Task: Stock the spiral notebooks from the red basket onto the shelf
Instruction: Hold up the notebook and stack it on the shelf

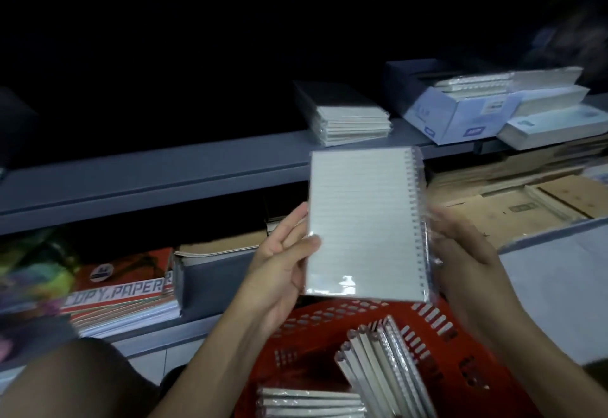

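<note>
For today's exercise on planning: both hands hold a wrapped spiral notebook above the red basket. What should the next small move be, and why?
Probably lift the notebook forward onto the stack of notebooks on the grey shelf. The left hand and right hand already hold it by its edges above the red basket, and that stack looks like matching stock.

We cannot see the back of the shelf (164, 174); it lies in darkness. Our right hand (467, 253) is blurred behind the notebook (362, 226). The bottom edge cuts off the red basket (437, 345).
</note>
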Motion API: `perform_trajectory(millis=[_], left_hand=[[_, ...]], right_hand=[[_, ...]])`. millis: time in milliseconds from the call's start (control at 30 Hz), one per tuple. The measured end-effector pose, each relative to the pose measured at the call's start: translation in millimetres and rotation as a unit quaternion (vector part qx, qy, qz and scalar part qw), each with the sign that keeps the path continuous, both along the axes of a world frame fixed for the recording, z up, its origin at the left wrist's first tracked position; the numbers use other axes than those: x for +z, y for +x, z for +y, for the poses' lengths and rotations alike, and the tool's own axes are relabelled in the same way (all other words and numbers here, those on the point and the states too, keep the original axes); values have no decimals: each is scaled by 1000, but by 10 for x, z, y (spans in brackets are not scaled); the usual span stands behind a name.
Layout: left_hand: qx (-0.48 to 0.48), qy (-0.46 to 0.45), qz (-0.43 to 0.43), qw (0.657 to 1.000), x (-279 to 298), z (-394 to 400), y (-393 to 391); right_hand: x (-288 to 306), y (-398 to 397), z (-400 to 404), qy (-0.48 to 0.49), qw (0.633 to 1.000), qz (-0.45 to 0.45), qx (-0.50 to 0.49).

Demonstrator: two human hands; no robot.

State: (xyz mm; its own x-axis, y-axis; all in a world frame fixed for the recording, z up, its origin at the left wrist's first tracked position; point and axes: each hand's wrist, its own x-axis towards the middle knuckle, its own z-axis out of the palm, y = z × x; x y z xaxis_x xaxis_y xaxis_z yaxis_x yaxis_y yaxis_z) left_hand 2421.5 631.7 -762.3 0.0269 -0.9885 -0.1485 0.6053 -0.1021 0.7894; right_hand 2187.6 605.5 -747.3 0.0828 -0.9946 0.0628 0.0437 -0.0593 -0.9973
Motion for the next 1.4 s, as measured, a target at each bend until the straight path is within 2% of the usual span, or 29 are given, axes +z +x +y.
perform_trajectory(millis=[33, 67, 133, 233, 533, 700, 833, 967, 1033, 1233, 1333, 1400], left_hand=[[17, -3, -4, 1000, 9, -13, -12], [32, -5, -8, 999, 26, -24, -27], [51, -11, -13, 999, 58, -35, -50], [45, -28, -26, 998, 98, -43, -85], [-64, -100, -128, 985, 137, -135, -66], [-11, -136, -127, 983, 258, -327, -126], [101, -82, -118, 984, 474, -653, -183], [128, -69, -151, 978, 713, -1033, -158], [134, -60, -197, 969, 809, -1229, -134], [167, -48, -367, 914, 835, -1638, -149], [180, -17, -413, 892, 759, -1681, -171], [198, -28, -457, 867, 706, -1634, -163]], right_hand=[[11, 24, 20, 70, 994, -82, 13], [27, 39, 41, 100, 987, -120, 28], [43, 65, 72, 104, 987, -120, 35], [-2, 77, 51, 89, 991, -99, -11], [21, 11, -225, 81, 992, -96, -25], [158, 54, -491, 52, 993, -107, 5], [333, 103, -975, 49, 997, -61, 14], [522, 226, -1569, 77, 995, -56, 16], [616, 306, -1855, 91, 994, -54, 4], [571, 537, -2489, 90, 995, 49, 0], [496, 492, -2524, 23, 990, 138, -35], [440, 342, -2417, -49, 982, 173, -65]])
